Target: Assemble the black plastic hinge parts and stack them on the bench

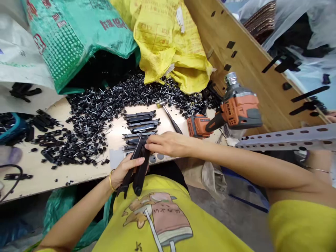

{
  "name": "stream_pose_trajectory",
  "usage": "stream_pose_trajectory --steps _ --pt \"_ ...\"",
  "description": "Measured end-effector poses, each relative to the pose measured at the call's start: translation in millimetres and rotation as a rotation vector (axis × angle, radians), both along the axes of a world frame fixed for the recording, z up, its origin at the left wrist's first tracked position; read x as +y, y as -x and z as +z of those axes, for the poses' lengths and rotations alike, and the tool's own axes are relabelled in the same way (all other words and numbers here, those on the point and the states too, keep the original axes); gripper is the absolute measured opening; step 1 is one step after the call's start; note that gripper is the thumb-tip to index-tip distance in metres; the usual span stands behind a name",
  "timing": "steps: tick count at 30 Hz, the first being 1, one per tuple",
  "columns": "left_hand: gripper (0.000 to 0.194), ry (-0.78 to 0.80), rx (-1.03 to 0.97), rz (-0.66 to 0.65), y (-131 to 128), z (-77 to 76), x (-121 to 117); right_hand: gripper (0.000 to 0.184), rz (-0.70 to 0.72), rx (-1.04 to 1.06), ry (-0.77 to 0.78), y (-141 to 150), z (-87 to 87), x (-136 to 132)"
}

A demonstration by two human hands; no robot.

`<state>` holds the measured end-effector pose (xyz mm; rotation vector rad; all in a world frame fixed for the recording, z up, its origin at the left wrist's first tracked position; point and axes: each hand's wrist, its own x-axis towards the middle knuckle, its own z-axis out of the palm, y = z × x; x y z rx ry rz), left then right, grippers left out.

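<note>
My left hand [128, 168], with a gold bangle at the wrist, is closed around two long black plastic bars [140, 173] just above my lap. The bars lie close together, joined or touching at their upper end; which of these I cannot tell. My right hand [169, 143] reaches in from the right, its fingers pinched on that upper end. Any small part under those fingertips is hidden. Beyond my hands, several similar black bars [144, 123] lie in a row on the table [119, 124].
A big heap of small black pieces with metal pins [89, 115] covers the table's back and left. A hammer [170, 117] and an orange cordless power tool [238, 108] lie on the right. Green [86, 28] and yellow sacks [168, 42] stand behind, beside a wooden board [244, 59].
</note>
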<state>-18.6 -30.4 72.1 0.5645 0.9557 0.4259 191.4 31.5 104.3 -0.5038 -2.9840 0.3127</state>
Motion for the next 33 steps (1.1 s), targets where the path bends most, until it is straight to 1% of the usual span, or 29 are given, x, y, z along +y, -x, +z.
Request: stream_pose_trajectory --steps 2,3,4,6,7,8,9,10,12,14,16,17,18,19,20,22,23,24,25,26,28,29,31,33 --pt "0.04 -0.041 0.061 0.066 -7.3 -2.6 0.4 0.024 -0.102 0.059 0.06 -5.4 -11.2 7.7" --pt "0.042 -0.062 0.102 0.091 -9.5 -4.9 2.2 0.024 -0.21 0.095 0.09 -10.2 -20.4 11.3" --pt "0.043 -0.077 0.142 0.111 -10.9 -7.5 5.0 0.025 -0.368 0.124 0.11 -16.5 -31.9 14.8" --pt "0.045 -0.093 0.195 0.135 -12.6 -12.9 12.4 0.031 -0.785 0.127 0.115 -31.2 -60.4 21.2" --pt "0.045 -0.092 0.2 0.13 -13.8 -15.4 16.4 0.032 -0.994 0.088 0.105 -38.4 -75.8 23.6" --pt "0.045 -0.088 0.192 0.112 -15.9 -17.8 20.4 0.034 -1.157 0.023 0.11 -44.4 -90.6 25.4" --pt "0.044 -0.087 0.176 0.088 -19.4 -20.1 24.2 0.034 -1.27 -0.048 0.129 -48.9 -103.9 26.2" --pt "0.043 -0.088 0.156 0.065 -24.3 -22.5 27.7 0.034 -1.331 -0.106 0.158 -51.5 -114.7 26.2" --pt "0.039 -0.084 0.119 0.036 -38.6 -27.4 33.9 0.032 -1.374 -0.154 0.216 -52.3 -127.6 24.4" --pt "0.034 -0.084 0.096 0.038 -55.9 -32.4 39.7 0.032 -1.391 -0.096 0.244 -51.3 -129.9 21.5" --pt "0.031 -0.095 0.086 0.043 -70.0 -35.8 46.7 0.03 -1.415 0.045 0.274 -53.4 -125.8 17.5" --pt "0.031 -0.105 0.084 0.048 -73.9 -36.3 51.2 0.028 -1.426 0.146 0.313 -56.3 -122.7 14.6" --pt "0.032 -0.118 0.082 0.055 -75.1 -35.8 56.6 0.025 -1.434 0.276 0.386 -60.1 -119.6 10.7" --pt "0.034 -0.136 0.085 0.064 -73.5 -34.4 62.8 0.023 -1.442 0.438 0.497 -64.4 -116.4 5.7" --pt "0.038 -0.165 0.096 0.072 -69.5 -32.2 69.4 0.023 -1.446 0.625 0.639 -68.7 -113.4 -0.4" --pt "0.048 -0.263 0.163 0.063 -58.3 -27.6 81.9 0.029 -1.413 1.015 0.968 -75.2 -106.9 -16.0" --pt "0.052 -0.319 0.209 0.025 -53.7 -26.5 86.7 0.033 -1.377 1.176 1.117 -76.9 -103.3 -25.2" --pt "0.056 -0.37 0.253 -0.034 -51.6 -27.0 90.1 0.036 -1.343 1.294 1.234 -77.5 -99.3 -34.9" --pt "0.058 -0.411 0.291 -0.105 -52.9 -29.5 92.0 0.038 -1.319 1.368 1.315 -77.3 -94.9 -45.1" --pt "0.059 -0.443 0.322 -0.175 -58.3 -34.3 92.5 0.039 -1.308 1.407 1.362 -76.4 -90.4 -55.4" --pt "0.058 -0.506 0.387 -0.281 -79.9 -49.4 91.2 0.038 -1.327 1.425 1.367 -74.1 -81.4 -76.2" --pt "0.058 -0.551 0.448 -0.303 -94.3 -58.2 90.1 0.037 -1.342 1.412 1.345 -73.3 -77.6 -86.3" --pt "0.057 -0.617 0.614 -0.381 -124.1 -74.2 87.7 0.036 -1.38 1.344 1.278 -73.4 -72.8 -105.4" --pt "0.059 -0.689 0.768 -0.524 -147.4 -83.4 84.6 0.037 -1.444 1.224 1.172 -75.9 -73.5 -122.5"
